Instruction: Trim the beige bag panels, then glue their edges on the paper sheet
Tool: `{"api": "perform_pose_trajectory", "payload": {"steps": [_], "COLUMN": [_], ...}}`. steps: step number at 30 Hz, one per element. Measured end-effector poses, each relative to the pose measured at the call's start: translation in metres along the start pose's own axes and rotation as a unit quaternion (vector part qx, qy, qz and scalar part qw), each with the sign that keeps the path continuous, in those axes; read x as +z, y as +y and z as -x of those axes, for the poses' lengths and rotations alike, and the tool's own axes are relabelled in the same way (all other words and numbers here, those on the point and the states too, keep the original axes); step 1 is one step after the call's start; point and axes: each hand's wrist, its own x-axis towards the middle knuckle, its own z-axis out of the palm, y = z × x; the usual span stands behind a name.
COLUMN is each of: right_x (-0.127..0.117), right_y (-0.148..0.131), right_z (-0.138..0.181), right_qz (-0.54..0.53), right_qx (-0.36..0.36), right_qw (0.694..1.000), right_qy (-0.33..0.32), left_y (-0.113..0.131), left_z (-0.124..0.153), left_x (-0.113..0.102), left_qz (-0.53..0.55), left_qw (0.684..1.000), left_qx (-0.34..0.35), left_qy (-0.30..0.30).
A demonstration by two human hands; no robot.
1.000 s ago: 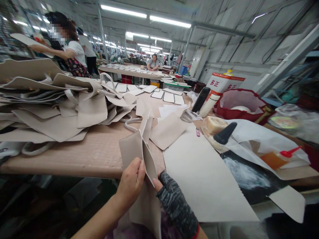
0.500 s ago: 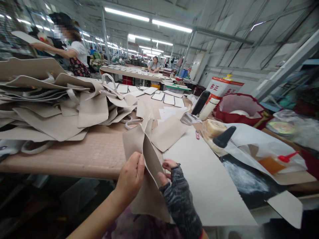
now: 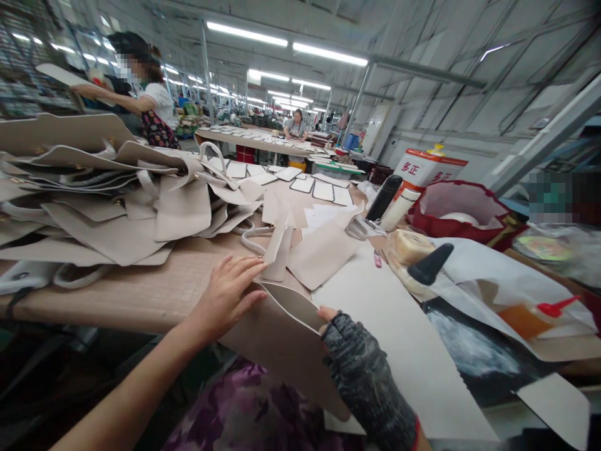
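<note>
A beige leather bag body (image 3: 286, 344) hangs at the table's front edge, its mouth gaping between two layers. At its upper left corner is my left hand (image 3: 230, 297), bare, fingers stretched out and the thumb apart from them. My right hand (image 3: 331, 322), in a dark grey fingerless glove, grips the right end of the mouth; some of its fingers are hidden behind the leather. Just beyond the left fingertips stands a narrow beige flap (image 3: 280, 247). Another beige leather piece (image 3: 322, 247) lies behind the bag body on the table.
A tall pile of beige bag pieces (image 3: 103, 219) covers the table's left side. To the right lie a pale sheet (image 3: 399, 338), a black-handled tool (image 3: 429, 263) and an orange glue bottle (image 3: 526, 319). Farther back are a black flask (image 3: 384, 197) and a red bag (image 3: 462, 213). One co-worker (image 3: 154, 103) stands at the left.
My left hand has loosened from a closed grip and spread its fingers, moving left and up. The bag body has turned, with its mouth lying more sideways. My right hand stays at its right end.
</note>
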Motion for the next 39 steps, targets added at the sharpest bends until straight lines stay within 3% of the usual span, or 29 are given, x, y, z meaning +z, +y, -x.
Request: {"api": "perform_pose_trajectory", "payload": {"steps": [3, 5, 9, 13, 19, 29, 39], "right_x": [-0.008, -0.010, -0.011, -0.009, -0.007, -0.011, -0.012], "right_y": [0.007, 0.010, 0.015, 0.015, 0.012, -0.004, 0.002], "right_z": [-0.003, -0.006, -0.011, -0.015, -0.018, -0.023, -0.023], "right_qz": [0.044, 0.067, 0.098, 0.131, 0.177, 0.189, 0.117], "right_qx": [-0.047, -0.055, -0.030, -0.005, -0.051, -0.101, -0.070], "right_qw": [0.998, 0.996, 0.995, 0.991, 0.983, 0.974, 0.989], "right_qy": [-0.003, 0.004, 0.006, -0.015, -0.025, -0.072, -0.060], "left_y": [-0.017, -0.019, -0.012, -0.006, 0.002, 0.033, 0.038], "left_z": [0.001, 0.004, 0.009, 0.009, 0.006, -0.009, -0.010], "left_x": [-0.008, -0.009, -0.011, -0.013, -0.022, -0.005, -0.005], "left_qz": [0.118, 0.181, 0.248, 0.250, 0.199, 0.069, 0.101], "left_qw": [0.981, 0.963, 0.943, 0.934, 0.924, 0.935, 0.936], "left_qx": [-0.016, -0.019, -0.027, -0.036, -0.067, -0.005, 0.008], "left_qy": [-0.151, -0.197, -0.222, -0.252, -0.321, -0.348, -0.336]}}
